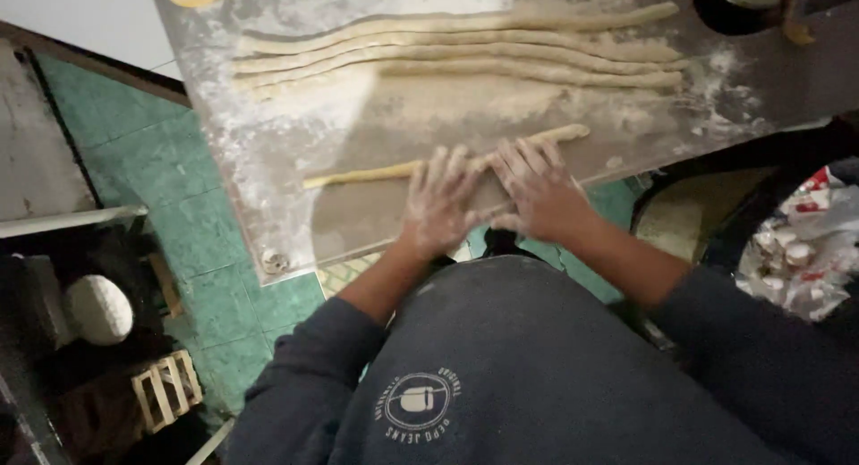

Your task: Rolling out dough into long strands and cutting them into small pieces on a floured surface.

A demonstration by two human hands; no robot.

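1. Both hands lie flat, side by side, on a thin dough rope [376,171] at the centre of the frame. The left hand [438,205] and right hand [537,192] have fingers spread and pressed down, not pinching, likely so the palms bear evenly on it.
2. The rope runs left to right along the floured desk [286,214], near its lower edge.
3. Four longer finished ropes [456,49] lie parallel, higher in the frame, apart from the hands.
4. At the right edge, a heap of crumpled red-and-white wrappers [805,241].
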